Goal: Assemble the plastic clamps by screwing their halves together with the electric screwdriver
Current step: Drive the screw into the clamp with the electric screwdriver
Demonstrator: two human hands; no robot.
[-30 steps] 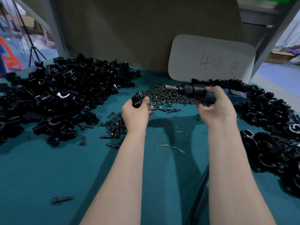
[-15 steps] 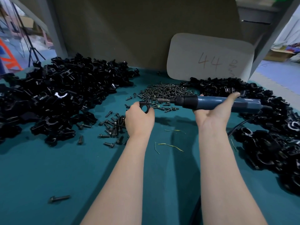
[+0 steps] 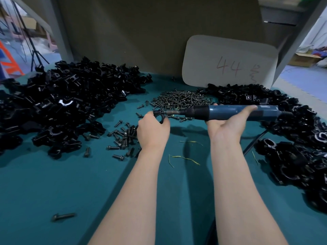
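Left hand [image 3: 152, 129] gripping black clamp [image 3: 160, 116], right hand [image 3: 225, 123] holding blue electric screwdriver [image 3: 235, 113] horiz., bit tip at clamp, both just in front of screw pile [image 3: 182, 99], clamp-half heaps [image 3: 67, 103] to pile's left & right.

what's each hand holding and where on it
Left hand grips a clamp by its lower edge; right hand holds the screwdriver around its blue body.

A black clamp [image 3: 160, 117] with a round hole is sitting upright in the left hand's [image 3: 153, 131] grip, above the table [image 3: 53, 183]. The blue screwdriver [image 3: 230, 113], black at its nose, is lying level in the right hand [image 3: 228, 124], its metal tip pointing left and touching the clamp's top. Dark screws [image 3: 182, 100] are lying heaped behind it and scattered further left. Black clamp halves [image 3: 62, 106] are lying piled at both sides.
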